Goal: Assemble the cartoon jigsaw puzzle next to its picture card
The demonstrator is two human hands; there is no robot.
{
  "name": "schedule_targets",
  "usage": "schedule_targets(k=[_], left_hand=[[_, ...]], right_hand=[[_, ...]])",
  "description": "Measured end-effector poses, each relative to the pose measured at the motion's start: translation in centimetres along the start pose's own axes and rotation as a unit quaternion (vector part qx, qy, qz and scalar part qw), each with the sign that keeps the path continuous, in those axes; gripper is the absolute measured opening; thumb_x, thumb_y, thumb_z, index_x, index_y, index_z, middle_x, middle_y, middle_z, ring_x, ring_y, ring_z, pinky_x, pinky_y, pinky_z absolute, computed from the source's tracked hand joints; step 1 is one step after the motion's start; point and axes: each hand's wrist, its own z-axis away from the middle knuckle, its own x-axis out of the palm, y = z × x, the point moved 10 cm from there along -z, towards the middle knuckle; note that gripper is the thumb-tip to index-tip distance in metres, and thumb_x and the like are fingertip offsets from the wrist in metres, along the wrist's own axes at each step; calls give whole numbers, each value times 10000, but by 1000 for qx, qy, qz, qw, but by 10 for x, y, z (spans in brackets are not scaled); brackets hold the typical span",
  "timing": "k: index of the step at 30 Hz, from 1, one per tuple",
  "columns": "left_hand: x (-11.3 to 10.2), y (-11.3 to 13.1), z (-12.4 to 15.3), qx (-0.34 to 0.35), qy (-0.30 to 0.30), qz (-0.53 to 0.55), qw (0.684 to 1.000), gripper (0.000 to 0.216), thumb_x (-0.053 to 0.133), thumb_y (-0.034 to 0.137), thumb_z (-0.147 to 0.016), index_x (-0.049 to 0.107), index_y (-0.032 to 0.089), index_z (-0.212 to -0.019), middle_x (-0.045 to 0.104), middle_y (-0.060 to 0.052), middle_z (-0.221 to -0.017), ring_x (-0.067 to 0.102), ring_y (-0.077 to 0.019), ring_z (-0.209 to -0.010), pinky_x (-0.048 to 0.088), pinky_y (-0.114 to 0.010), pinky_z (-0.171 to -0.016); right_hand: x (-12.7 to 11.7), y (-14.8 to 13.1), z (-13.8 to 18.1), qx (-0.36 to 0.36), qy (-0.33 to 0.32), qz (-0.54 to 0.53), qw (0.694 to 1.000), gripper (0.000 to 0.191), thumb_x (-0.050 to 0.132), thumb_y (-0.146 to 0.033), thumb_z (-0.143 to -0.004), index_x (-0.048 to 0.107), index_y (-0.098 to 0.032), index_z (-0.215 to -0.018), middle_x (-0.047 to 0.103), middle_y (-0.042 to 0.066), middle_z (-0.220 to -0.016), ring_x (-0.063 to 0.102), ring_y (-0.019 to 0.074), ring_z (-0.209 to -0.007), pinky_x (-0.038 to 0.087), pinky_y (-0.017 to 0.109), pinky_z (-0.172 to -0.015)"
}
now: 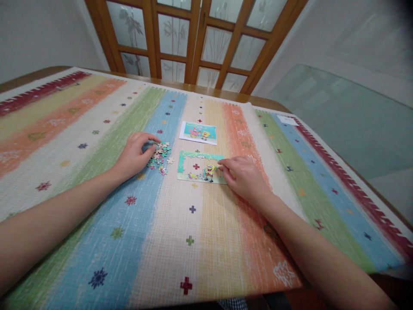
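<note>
My left hand [137,151] reaches over a loose pile of jigsaw puzzle pieces [161,151], thumb and index finger apart at its near side. Between my hands lies a partly assembled jigsaw puzzle [187,175]. Its turquoise border and a yellow cartoon figure are in place, and the tablecloth shows through a gap in the middle. At the puzzle's right side my right hand [243,175] has its fingers curled in, the index fingertip on a puzzle piece [220,168] that they partly hide. Just behind the puzzle is a reference picture card [200,132] with cartoon figures.
A striped tablecloth [167,241] with small printed motifs covers the table. One single puzzle piece [170,160] lies right of the pile. A white paper label [287,120] is at the far right. Wooden doors with glass panes [174,34] stand beyond the table.
</note>
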Motion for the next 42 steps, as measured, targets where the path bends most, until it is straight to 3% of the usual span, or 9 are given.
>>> schedule_targets(k=[7,14,20,25,29,42], left_hand=[[-18,-14,-8,6,5,-146,989,364,480,447,-1005,741,202,-1074,675,-128,-1091,586,-353,-1166,433,-549,-1084],[-6,-32,-16,23,-49,-81,995,409,515,574,-973,719,221,-943,693,-80,-967,624,-286,-1015,454,-464,-1023],[-7,-8,-11,93,-51,-32,994,394,545,537,-1001,764,211,-1016,692,-85,-1033,631,-285,-1062,441,-469,-1029],[9,17,0,179,-121,-32,976,325,531,429,-1034,789,260,-1137,680,-89,-1185,609,-277,-1153,415,-483,-1090],[16,13,0,164,-128,-66,976,366,485,400,-1038,767,242,-1210,666,-111,-1241,600,-297,-1190,422,-503,-1110],[11,0,-6,93,-124,-57,986,370,500,410,-951,701,181,-1160,713,-123,-1205,626,-306,-1170,425,-515,-1136]], right_hand=[[-1,4,2,0,9,-18,1000,241,556,-139,-975,774,-139,-1077,796,127,-891,724,264,-826,486,388,-806],[-1,5,2,4,7,-21,1000,248,544,-176,-996,776,-155,-1081,795,117,-890,724,257,-832,489,379,-810],[1,8,2,23,-11,-29,999,259,540,-179,-990,779,-156,-1085,797,130,-915,728,272,-852,496,392,-816],[2,9,2,31,-22,-32,999,262,536,-179,-988,775,-160,-1092,801,131,-946,730,273,-871,499,392,-822],[2,9,2,31,-22,-25,999,264,526,-191,-995,771,-156,-1088,795,129,-933,723,267,-861,493,384,-815],[3,11,2,36,-23,-28,999,255,532,-192,-992,770,-174,-1082,789,122,-930,706,258,-846,484,374,-801]])
